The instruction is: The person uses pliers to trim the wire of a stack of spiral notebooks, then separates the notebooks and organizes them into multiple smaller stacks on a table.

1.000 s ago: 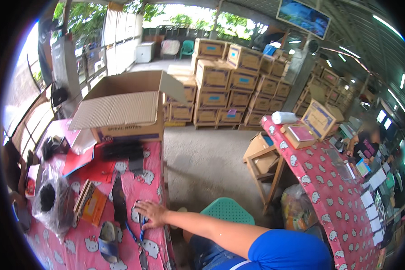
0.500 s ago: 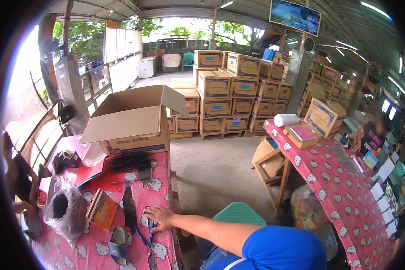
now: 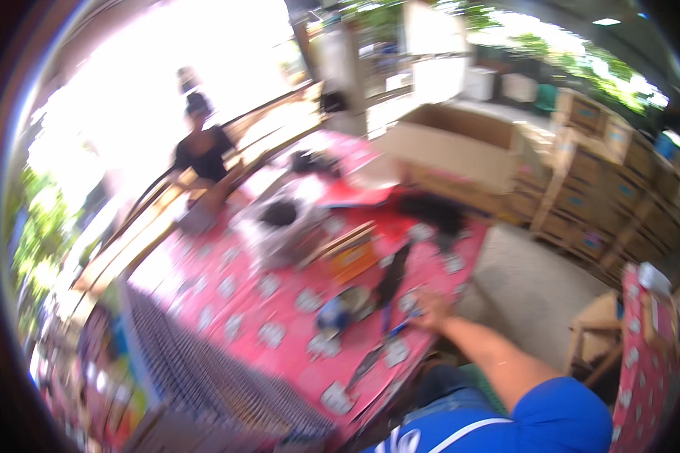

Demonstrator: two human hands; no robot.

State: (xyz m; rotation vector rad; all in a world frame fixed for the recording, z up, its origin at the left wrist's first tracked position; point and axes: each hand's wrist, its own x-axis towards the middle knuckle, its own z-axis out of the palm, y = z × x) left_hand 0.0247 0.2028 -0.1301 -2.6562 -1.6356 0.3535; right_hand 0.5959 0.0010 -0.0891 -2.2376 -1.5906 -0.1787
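My right arm, in a blue sleeve, comes in from the lower right. At its end my right hand (image 3: 431, 311) rests at the right edge of the pink patterned table cover (image 3: 238, 283). Its fingers look spread, though motion blurs them. Beside the thumb lies a slim blue item (image 3: 399, 328), its kind unclear. A dark strip (image 3: 391, 279) lies just left of the fingers. Further left are a blue and grey slipper (image 3: 331, 315) and an orange box-like item (image 3: 353, 262). My left hand does not show.
Behind lie a plastic bag (image 3: 298, 241) holding something black, a red folder (image 3: 363, 198), a black bundle (image 3: 434, 213) and an open carton (image 3: 449, 151). Stacked spiral-edged items (image 3: 204, 362) fill the lower left. Another person (image 3: 202, 147) stands across the table. Stacked cartons (image 3: 597, 185) rise at right.
The view has swung left, so the table, carton and arm sit further right. The lower-left stack has come into view. My right hand stays at the same spot beside the blue item.
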